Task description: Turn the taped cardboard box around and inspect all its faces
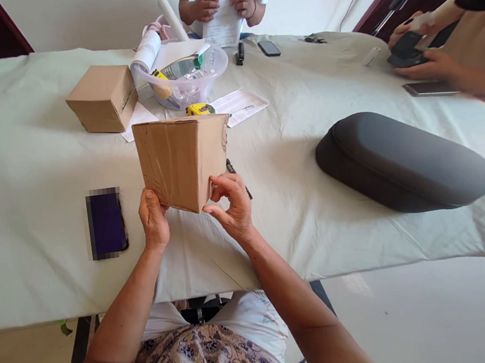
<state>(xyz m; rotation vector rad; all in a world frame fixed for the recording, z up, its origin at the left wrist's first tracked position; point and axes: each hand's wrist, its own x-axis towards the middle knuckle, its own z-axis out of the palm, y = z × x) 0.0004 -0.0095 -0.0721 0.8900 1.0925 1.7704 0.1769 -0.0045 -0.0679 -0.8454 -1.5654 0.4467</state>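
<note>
A brown cardboard box (174,163) is held tilted above the cloth in front of me. My left hand (154,219) grips its lower left corner, thumb on the near face and the other fingers out of sight beneath. At the lower right edge, my right hand (233,203) has curled fingers and thumb against the cardboard. Partly covered by that hand, a black pen-like object (232,168) lies on the table. Just behind the held box sits a yellow tape measure (199,109) beside a printed sheet (244,106).
The table has a pale green cloth (298,245). Behind stand another cardboard box (104,98) and a clear plastic basin (215,70) of papers and tools. A dark phone (107,223) lies left, a large grey case (403,162) right. Two people are across the table, their hands holding things.
</note>
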